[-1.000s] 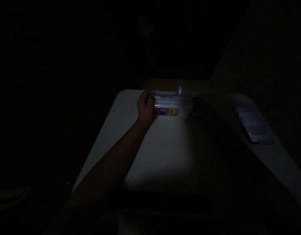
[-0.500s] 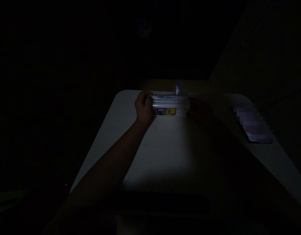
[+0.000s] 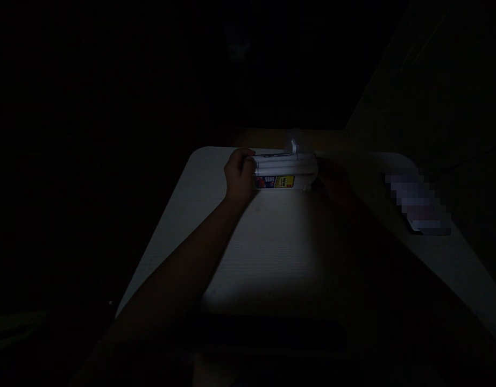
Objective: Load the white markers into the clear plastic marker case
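Observation:
A plastic-wrapped pack of white sticks (image 3: 280, 164) that look like candles lies across the far part of the table, a yellow and blue label on its near side. My left hand (image 3: 240, 174) is closed round its left end, thumb and fingers against the wrap. At the pack's right end, a clear plastic flap (image 3: 294, 142) stands up. My right hand (image 3: 332, 180) is right at that end, in deep shadow. Its fingers are too dark to make out, so I cannot tell whether they grip the pack.
The light wooden table (image 3: 264, 236) has rounded far corners, lit mostly in the middle. A phone-like flat object (image 3: 417, 201), its face pixelated, lies near the right edge. Something greenish (image 3: 18, 325) shows faintly at lower left. Darkness surrounds the table.
The pack has shifted slightly right, with my left hand still on it. Its plastic flap stands a little higher and more open. My right hand has moved slightly right too.

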